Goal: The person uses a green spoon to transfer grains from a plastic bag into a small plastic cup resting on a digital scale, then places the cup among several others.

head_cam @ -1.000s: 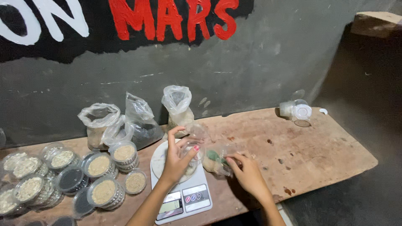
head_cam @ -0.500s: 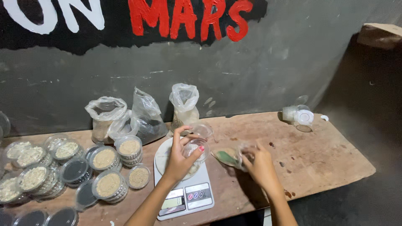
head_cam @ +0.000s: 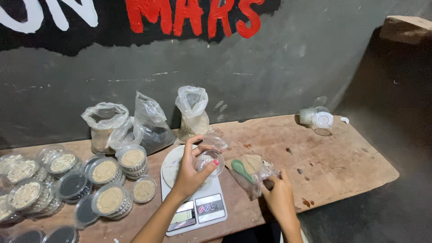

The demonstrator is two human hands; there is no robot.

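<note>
Centre of frame: left hand (head_cam: 189, 174) fingers clenched round a clear cup (head_cam: 209, 162) over the white scale (head_cam: 191, 198). Right of it, right hand (head_cam: 278, 195) gripping a plastic bag (head_cam: 252, 173) with green spoon (head_cam: 241, 169) on the surface (head_cam: 324, 162).

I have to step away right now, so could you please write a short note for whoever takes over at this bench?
Left hand: holds a small clear cup over the white kitchen scale.
Right hand: grips a clear plastic bag lying on the wooden table, with a green spoon at the bag.
Done: many lidded filled cups are stacked on the left.
Left: the cup in hand looks empty and has no lid. Three bags stand by the wall; spare cups sit far right.
</note>
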